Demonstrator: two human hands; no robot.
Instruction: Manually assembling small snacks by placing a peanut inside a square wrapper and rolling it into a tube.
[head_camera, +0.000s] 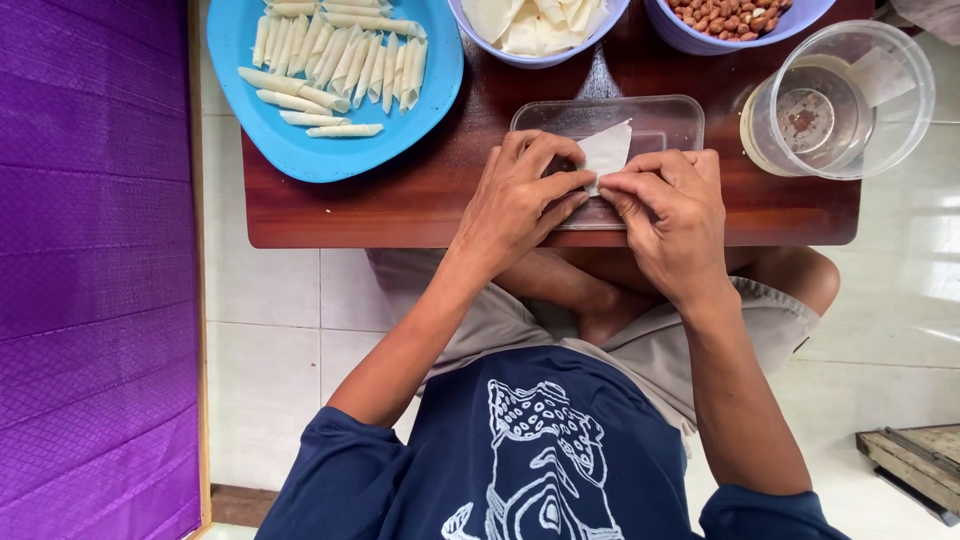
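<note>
Person sits cross-legged on white tile floor (270, 380), dark blue shirt (540, 450) with white print nearest camera, grey shorts (660, 345), bare foot (600, 318) tucked under a low wooden table (400, 200)

Both hands meet at the table's near edge, over a clear flat plastic tray (660, 125). Left hand (515, 195) fingers curled, tips pressed down on a thin white wrapper sheet (606, 150); right hand (670, 205) same, fingers bent and pinching the sheet's near edge, thumbs close together. Hands touch each other at the fingertips. Both narrow, closed on the wrapper. The wrapper lies on the tray, its far corner sticking out past the fingers toward the table's back; near part hidden under the fingers, so cannot tell what is inside the fold

Left on the table, a blue plate (300, 140) with many thin white rolled sticks (340, 60) laid side by side, a few loose ones nearer the plate's near rim. Plate hangs slightly over the table's left edge

Right of the tray, a clear round plastic tub (900, 110), something pale and round inside with a reddish smear, contents unclear

Far edge: pale purple bowl (475, 30) with stacked white wrapper pieces (535, 25), next to it a second pale purple bowl (670, 30) of brown peanuts (725, 15), both cut off by the frame

Purple woven mat (90, 250) fills the left side. Wooden object (915, 465) at bottom right on the floor, partly out of view
</note>
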